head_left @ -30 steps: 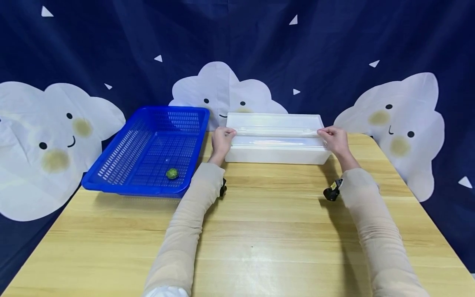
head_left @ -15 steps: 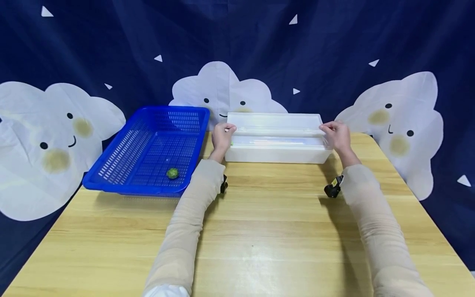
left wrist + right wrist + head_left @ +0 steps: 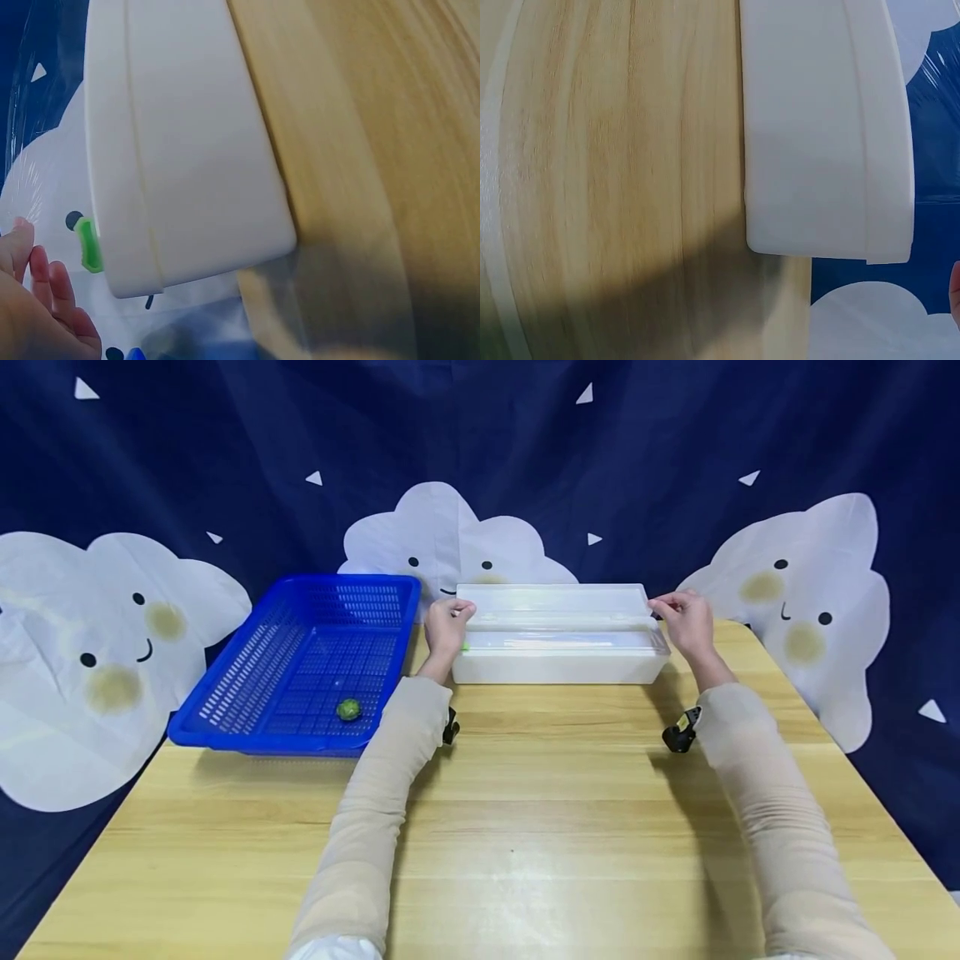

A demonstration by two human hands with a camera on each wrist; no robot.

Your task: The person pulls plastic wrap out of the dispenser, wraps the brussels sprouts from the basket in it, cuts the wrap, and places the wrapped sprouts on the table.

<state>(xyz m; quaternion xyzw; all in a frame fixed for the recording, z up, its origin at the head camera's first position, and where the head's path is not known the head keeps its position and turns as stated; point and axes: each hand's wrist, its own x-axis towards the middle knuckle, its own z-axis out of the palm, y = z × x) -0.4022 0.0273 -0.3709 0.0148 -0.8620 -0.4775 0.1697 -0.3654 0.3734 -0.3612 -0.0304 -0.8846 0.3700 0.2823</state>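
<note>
A white cling film dispenser box [image 3: 558, 668] stands toward the back of the table with its lid [image 3: 551, 598] raised. Clear cling film [image 3: 30, 180] stretches up from it, seen mostly by its glints. My left hand [image 3: 446, 631] pinches the film's edge at the box's left end, thumb against forefinger. A small green slider [image 3: 90, 245] sticks out of the box near that hand. At the right end, my right hand [image 3: 687, 622] pinches the film's other corner; in the right wrist view only a fingertip [image 3: 955, 294] shows at the edge.
Left of the box sits a blue plastic basket [image 3: 262, 745], its near end by my left forearm. A round green item [image 3: 348, 709] lies inside it. A dark blue cloth with white clouds [image 3: 795, 610] hangs behind the wooden table [image 3: 525, 827].
Both hands have risen slightly, drawing the film up from the box. The right hand has also shifted a little to the right. The green slider has come into sight beside the left hand.
</note>
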